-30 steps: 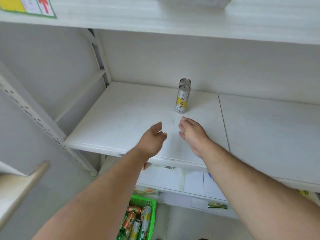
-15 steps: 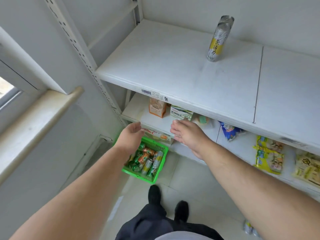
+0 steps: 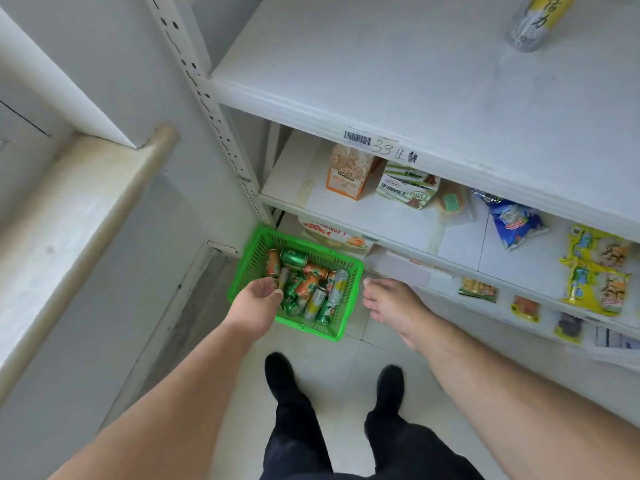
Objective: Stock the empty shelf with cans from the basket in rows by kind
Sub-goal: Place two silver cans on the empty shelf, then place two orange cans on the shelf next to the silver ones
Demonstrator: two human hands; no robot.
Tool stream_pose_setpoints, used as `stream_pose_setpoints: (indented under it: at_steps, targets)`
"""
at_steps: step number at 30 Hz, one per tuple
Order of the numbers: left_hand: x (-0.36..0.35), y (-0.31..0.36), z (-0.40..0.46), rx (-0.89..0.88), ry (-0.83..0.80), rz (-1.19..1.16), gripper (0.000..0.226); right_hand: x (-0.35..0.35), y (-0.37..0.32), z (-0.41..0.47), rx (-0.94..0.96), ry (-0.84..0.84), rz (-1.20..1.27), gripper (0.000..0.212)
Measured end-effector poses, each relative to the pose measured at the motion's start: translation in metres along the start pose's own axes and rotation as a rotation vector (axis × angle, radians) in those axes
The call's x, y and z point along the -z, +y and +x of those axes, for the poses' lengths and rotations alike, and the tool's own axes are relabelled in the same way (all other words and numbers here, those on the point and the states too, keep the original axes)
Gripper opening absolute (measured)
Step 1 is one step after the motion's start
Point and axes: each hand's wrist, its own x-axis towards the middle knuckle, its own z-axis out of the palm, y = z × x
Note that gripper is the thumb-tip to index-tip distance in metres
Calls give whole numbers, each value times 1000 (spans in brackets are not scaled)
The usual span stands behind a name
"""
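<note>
White shelf (image 3: 398,81), green basket (image 3: 341,329) below, snack packets (image 3: 595,268) beside, both hands loose, empty

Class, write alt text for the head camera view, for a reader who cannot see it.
A person's left hand reaches into a green basket of drink cans on the floor; the right hand hovers open beside it. Above, a white shelf holds a silver-and-yellow can.
</note>
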Motion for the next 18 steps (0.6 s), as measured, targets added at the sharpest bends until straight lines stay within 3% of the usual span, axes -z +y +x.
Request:
stream_pose_setpoints:
  at_steps: [11,15,18]
  targets:
    - [18,-90,141,117,-4,160,53,-102,90,144,-194,43,-4,29]
    - [-10,-114,181,122,-34,169,56,-117,117,198,-256,25,-43,48]
    - [-29,-131,208,121,-60,192,55,-128,133,233,-272,37,-6,36]
